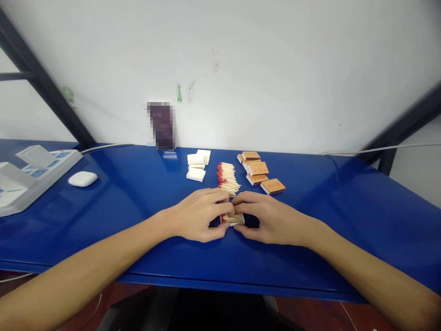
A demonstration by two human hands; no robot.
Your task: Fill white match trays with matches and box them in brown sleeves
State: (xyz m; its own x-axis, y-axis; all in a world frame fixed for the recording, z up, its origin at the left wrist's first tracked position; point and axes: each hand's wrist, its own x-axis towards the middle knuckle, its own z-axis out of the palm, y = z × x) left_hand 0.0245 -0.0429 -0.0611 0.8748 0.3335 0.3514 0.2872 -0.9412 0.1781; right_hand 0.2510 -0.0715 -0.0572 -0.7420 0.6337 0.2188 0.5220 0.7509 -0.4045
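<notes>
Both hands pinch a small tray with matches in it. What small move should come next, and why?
Probably the right hand should reach for the nearest orange sleeve while the left hand holds the tray: the tray seems to hold matches already, and that sleeve lies just beyond it.

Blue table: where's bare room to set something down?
Bare: right of the orange boxes to the table edge; between the earbud case and white boxes. Crowded: centre, match pile, left hand and right hand closed on a matchbox.

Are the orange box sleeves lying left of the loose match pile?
No, the orange sleeves lie right of the match pile; the white trays lie left.
</notes>
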